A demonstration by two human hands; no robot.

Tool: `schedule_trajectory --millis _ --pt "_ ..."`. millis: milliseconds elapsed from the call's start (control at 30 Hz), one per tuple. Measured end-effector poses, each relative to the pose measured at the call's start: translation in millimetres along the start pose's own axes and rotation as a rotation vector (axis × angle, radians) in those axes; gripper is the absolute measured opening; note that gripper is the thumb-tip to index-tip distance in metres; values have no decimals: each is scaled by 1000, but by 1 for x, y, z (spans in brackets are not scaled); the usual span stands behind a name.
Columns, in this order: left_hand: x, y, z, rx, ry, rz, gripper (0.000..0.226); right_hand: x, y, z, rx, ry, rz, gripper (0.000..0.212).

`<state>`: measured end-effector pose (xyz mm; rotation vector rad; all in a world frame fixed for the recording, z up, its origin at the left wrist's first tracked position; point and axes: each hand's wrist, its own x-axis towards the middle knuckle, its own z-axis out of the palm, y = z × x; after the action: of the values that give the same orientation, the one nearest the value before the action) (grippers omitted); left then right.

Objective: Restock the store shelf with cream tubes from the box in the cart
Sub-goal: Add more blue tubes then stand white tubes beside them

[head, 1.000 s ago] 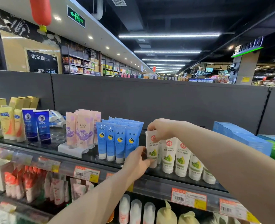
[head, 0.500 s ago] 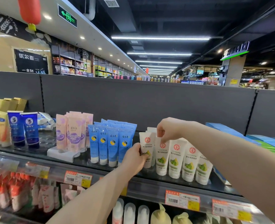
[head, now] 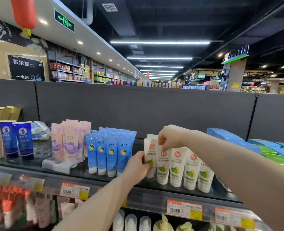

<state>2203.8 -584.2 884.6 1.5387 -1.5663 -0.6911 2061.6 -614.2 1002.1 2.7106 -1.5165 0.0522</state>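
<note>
A row of white cream tubes [head: 177,165] with red seals and green fruit pictures stands cap-down on the dark shelf [head: 171,189]. My left hand [head: 136,165] grips the lower body of the leftmost white tube [head: 150,147]. My right hand [head: 170,136] pinches the flat top edge of the second tube [head: 163,165] in that row. More white tubes stand behind the front ones. The box and the cart are out of view.
Blue tubes [head: 109,150] stand just left of the white row, then pink tubes [head: 68,142] on a white stand and dark blue tubes [head: 16,139]. Blue and green boxes [head: 271,150] lie at the right. Price tags [head: 184,209] line the shelf edge; bottles fill the shelf below.
The view has swung a little, shifting the shelf in frame. My right hand has moved from the leftmost white tube's top to the second tube's top. My left hand stays on the leftmost tube.
</note>
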Motion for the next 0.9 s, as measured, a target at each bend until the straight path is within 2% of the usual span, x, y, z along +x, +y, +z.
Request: schedule_trajectory --millis 167,333,433,633,900 --pt "2 1 -4 54 -42 -5 22 0 1 -1 -7 0 2 26" --pt "3 3 -8 83 -85 -10 23 2 -9 0 33 104 -25 44" --pt "4 3 -8 72 -93 -21 26 5 -17 5 1 43 -50 36" --pt "1 -1 -2 54 -82 -55 31 13 -26 7 -33 45 -1 25" --pt "6 0 1 87 -100 -87 36 16 -34 1 -95 -25 44 32"
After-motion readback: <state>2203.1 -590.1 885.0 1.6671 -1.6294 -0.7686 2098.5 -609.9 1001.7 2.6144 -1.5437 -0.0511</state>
